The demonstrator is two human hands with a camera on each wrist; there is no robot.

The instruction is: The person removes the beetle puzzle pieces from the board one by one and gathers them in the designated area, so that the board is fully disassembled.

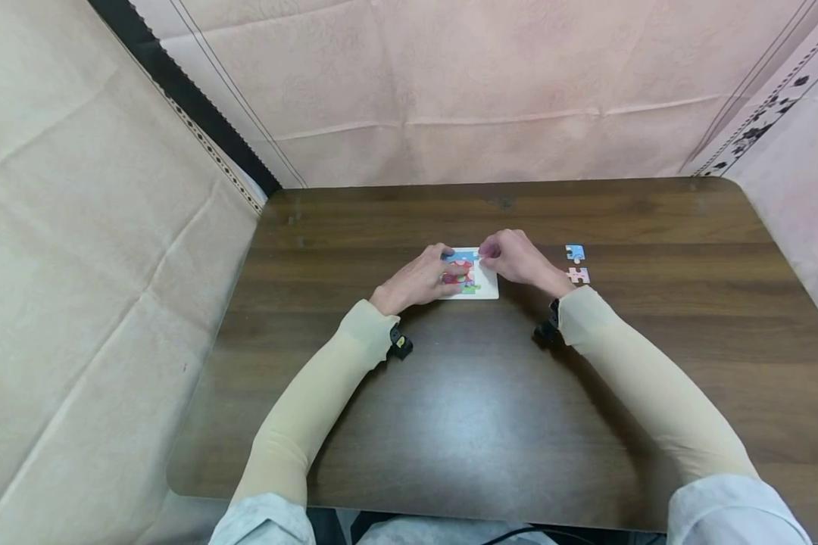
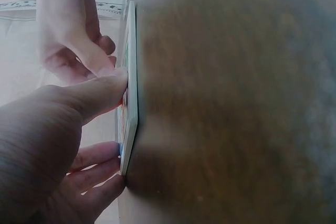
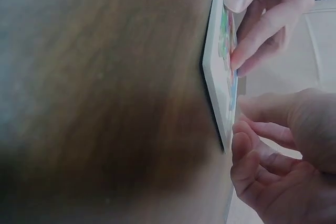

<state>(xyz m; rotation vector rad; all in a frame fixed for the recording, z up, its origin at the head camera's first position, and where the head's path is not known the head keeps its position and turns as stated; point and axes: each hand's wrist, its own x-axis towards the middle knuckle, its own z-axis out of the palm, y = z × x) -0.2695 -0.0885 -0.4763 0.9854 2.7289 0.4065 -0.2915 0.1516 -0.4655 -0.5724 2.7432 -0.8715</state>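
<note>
A small white-bordered jigsaw puzzle board (image 1: 488, 284) lies on the table, its picture showing blue, red and green pieces with a bare white strip along the right. My left hand (image 1: 419, 278) rests over its left part, thumb near the front edge and fingers spread over the picture and far side. At the upper right of the board, my right hand (image 1: 516, 256) pinches a puzzle piece between thumb and forefinger, low against the surface; the fingers hide most of that piece. In the right wrist view, the fingertips (image 3: 242, 142) sit right at the board's edge.
Two loose puzzle pieces lie to the right of my right hand: a blue one (image 1: 575, 252) and a pink one (image 1: 578, 275) just nearer. The brown wooden table (image 1: 463, 424) is bordered by pale cloth hangings (image 1: 484, 113) at the back and sides.
</note>
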